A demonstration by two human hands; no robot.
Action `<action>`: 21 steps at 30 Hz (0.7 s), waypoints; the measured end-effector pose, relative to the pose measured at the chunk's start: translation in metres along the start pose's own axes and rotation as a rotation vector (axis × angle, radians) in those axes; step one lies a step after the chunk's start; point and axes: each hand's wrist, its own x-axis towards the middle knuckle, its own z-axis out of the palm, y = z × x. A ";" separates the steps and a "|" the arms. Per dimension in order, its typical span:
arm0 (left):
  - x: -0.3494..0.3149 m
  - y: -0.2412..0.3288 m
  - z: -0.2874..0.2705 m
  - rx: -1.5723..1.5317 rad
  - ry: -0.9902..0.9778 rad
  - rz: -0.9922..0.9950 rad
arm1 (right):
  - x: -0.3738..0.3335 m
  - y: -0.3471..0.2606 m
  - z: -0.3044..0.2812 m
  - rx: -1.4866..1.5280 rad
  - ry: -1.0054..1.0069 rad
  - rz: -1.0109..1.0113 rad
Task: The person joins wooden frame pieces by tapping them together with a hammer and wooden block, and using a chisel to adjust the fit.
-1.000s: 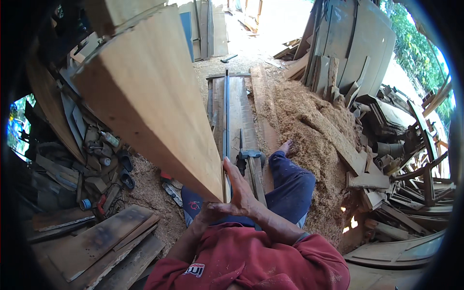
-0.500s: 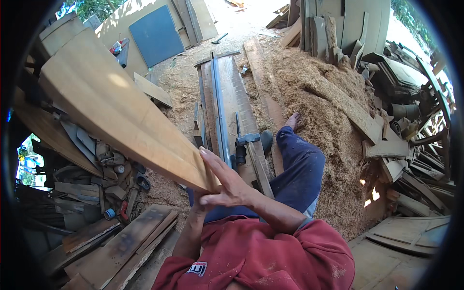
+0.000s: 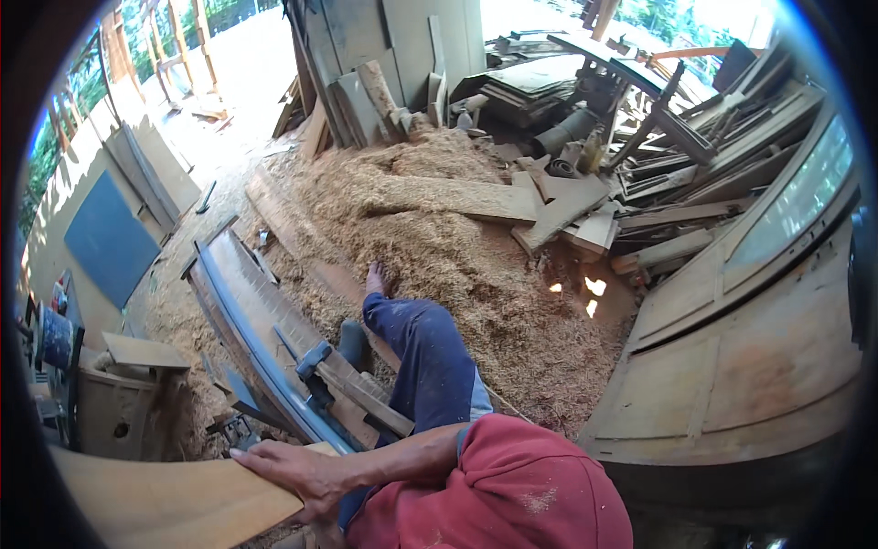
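Note:
A long, smooth, pale wooden board (image 3: 174, 499) with a curved edge lies across the lower left. My right hand (image 3: 297, 471) is closed on its right end, fingers over the upper face and the rest of the grip partly hidden below. My left hand does not show. Beyond the board stands a low wooden bench (image 3: 261, 316) with a long blue-grey metal bar (image 3: 242, 316) running along it. On the bench, near my bent right leg, sits a blue-grey metal tool head (image 3: 314, 357) against a wooden bar (image 3: 366, 398).
A heap of sawdust and shavings (image 3: 439, 274) covers the ground ahead, with planks (image 3: 457, 197) in it. Stacked scrap wood (image 3: 695, 183) fills the right side, above large wooden panels (image 3: 722, 384). A blue sheet (image 3: 112, 240) leans at the left, near a wooden box (image 3: 114, 403).
The view has swung to the right, so the bench now appears farther left. The board has gone from steeply raised to lower and flatter in view. My right hand stays on its end.

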 end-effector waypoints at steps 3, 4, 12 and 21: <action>-0.001 -0.004 0.007 0.002 -0.025 -0.016 | -0.002 -0.009 -0.005 -0.024 0.026 -0.057; -0.001 -0.007 0.007 0.000 -0.025 -0.024 | 0.000 -0.012 -0.008 0.013 0.023 -0.074; -0.017 -0.030 -0.001 -0.091 -0.025 -0.155 | 0.052 -0.052 -0.051 0.040 0.047 0.139; 0.029 -0.033 0.047 0.368 -0.183 -0.248 | 0.063 -0.059 -0.242 0.031 0.304 0.682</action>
